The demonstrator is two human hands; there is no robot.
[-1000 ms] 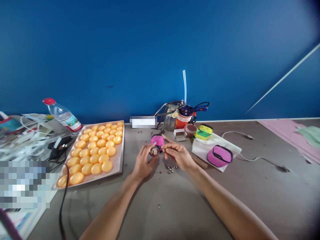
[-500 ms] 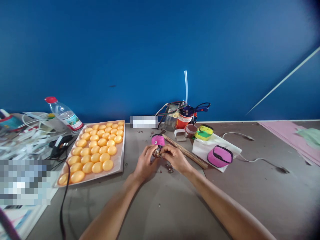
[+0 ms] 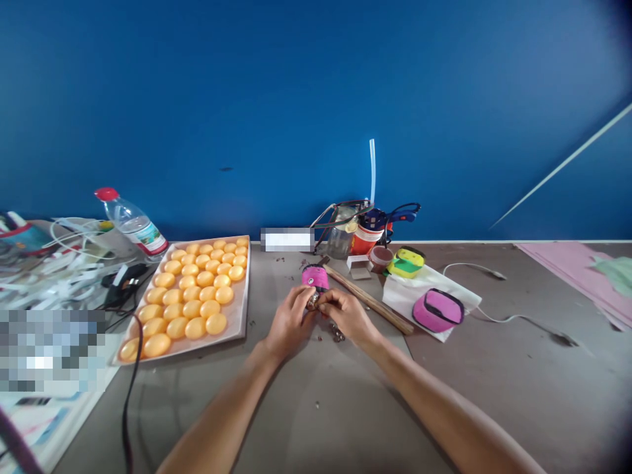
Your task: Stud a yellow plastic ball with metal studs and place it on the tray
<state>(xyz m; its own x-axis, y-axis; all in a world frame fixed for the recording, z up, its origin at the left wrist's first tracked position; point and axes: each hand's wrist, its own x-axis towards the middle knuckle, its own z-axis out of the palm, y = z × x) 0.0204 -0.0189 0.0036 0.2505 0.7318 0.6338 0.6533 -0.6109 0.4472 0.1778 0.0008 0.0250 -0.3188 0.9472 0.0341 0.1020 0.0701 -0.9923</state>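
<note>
My left hand (image 3: 288,319) and my right hand (image 3: 346,313) meet over the middle of the grey table (image 3: 326,408). Together they pinch a small shiny, bead-covered ball (image 3: 313,301) between their fingertips. The left fingers curl round its left side, and the right thumb and forefinger press on its right side. Just behind the ball lies a pink round case (image 3: 315,277). A little heap of small metal beads (image 3: 337,334) lies on the table under my right hand.
A tray of several yellow half-shells (image 3: 197,296) lies to the left, with a water bottle (image 3: 131,224), cables and a black plug beyond. A wooden stick (image 3: 369,300), a pink pouch (image 3: 438,309) on white paper, jars and a glue gun (image 3: 380,220) stand at the back right.
My right hand has closed in from the right onto the bead-covered ball, so both hands now pinch it. The view has drifted slightly.
</note>
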